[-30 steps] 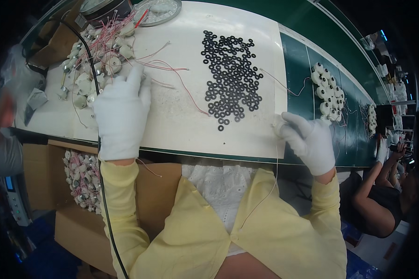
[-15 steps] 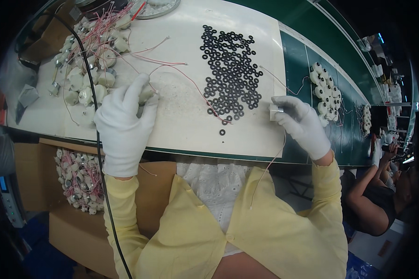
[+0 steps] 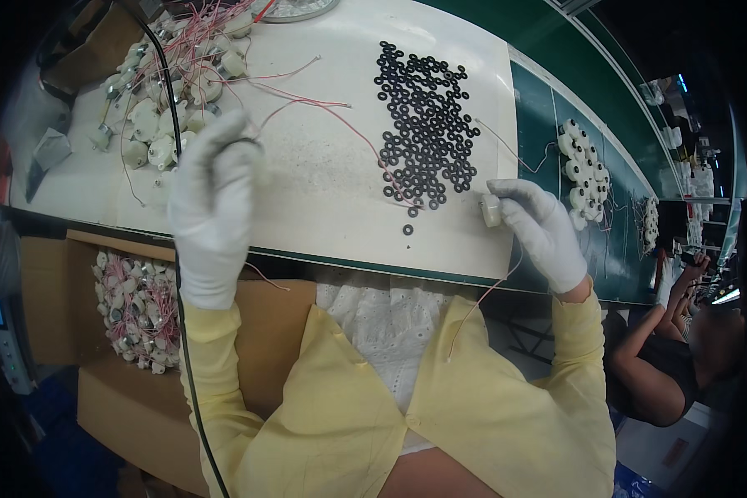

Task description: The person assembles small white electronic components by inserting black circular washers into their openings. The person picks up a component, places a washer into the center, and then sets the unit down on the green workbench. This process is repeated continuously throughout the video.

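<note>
My right hand [image 3: 544, 236], in a white glove, pinches a small white motor [image 3: 491, 211] between thumb and fingers above the table's right part. A thin pinkish wire [image 3: 475, 310] hangs from it toward my lap. My left hand [image 3: 212, 207], gloved too, is raised beside a heap of white motors with pink wires [image 3: 145, 120]. Motion blurs its fingers, so whether they hold anything is unclear. Many small black rings [image 3: 427, 124] lie spread between the hands, nearer the right one. A red-and-white wire [image 3: 361, 137] runs from near my left hand to the rings.
Several white motors with black rings [image 3: 585, 174] stand on the green surface at right. An open cardboard box [image 3: 133, 407] below left holds more wired motors [image 3: 141, 311]. A black cable [image 3: 184, 303] crosses in front of my left arm. Another person [image 3: 656, 357] sits at far right.
My left hand has lifted and drawn a little left, its fingers now smeared. The motor in my right hand has tilted and turned. The whole view has shifted slightly.
</note>
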Available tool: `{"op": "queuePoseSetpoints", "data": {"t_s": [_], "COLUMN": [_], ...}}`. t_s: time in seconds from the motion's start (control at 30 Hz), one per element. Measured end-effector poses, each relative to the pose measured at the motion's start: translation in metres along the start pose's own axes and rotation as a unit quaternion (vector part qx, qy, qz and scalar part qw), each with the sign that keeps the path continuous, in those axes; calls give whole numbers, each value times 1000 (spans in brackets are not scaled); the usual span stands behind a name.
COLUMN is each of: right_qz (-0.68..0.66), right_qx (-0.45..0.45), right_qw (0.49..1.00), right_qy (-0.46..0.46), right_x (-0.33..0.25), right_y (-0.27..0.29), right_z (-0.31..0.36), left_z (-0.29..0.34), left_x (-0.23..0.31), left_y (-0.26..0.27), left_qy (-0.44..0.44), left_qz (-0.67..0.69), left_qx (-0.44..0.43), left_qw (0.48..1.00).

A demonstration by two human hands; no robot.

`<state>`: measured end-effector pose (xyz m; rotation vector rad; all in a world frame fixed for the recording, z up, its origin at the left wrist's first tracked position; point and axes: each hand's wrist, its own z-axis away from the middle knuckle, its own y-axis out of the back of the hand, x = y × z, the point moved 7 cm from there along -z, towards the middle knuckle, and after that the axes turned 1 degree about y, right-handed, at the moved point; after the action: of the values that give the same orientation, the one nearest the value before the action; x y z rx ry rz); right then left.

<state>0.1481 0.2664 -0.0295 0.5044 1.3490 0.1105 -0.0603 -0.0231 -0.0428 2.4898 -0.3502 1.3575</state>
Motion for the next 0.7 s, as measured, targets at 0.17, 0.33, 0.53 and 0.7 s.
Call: {"op": "queuePoseSetpoints", "data": {"t_s": [0.17, 0.33, 0.53, 0.7], "right_qz": [-56, -82, -112, 23], "right_qx": [2, -6, -1, -33], "right_qw": [998, 995, 990, 999], "right_qy": [-42, -59, -84, 20], "right_x": [5, 8, 8, -9], "right_y": [-1, -8, -13, -21], "right_z": [4, 1, 1, 2], "left_z": [-1, 4, -1, 6], "left_x": [2, 1, 21, 24], "left_y": [36, 48, -17, -31], "left_qy": [59, 79, -96, -177], "left_qz": [328, 236, -224, -306], "left_qx": [86, 42, -133, -174], "left_qw": [939, 968, 961, 919]}}
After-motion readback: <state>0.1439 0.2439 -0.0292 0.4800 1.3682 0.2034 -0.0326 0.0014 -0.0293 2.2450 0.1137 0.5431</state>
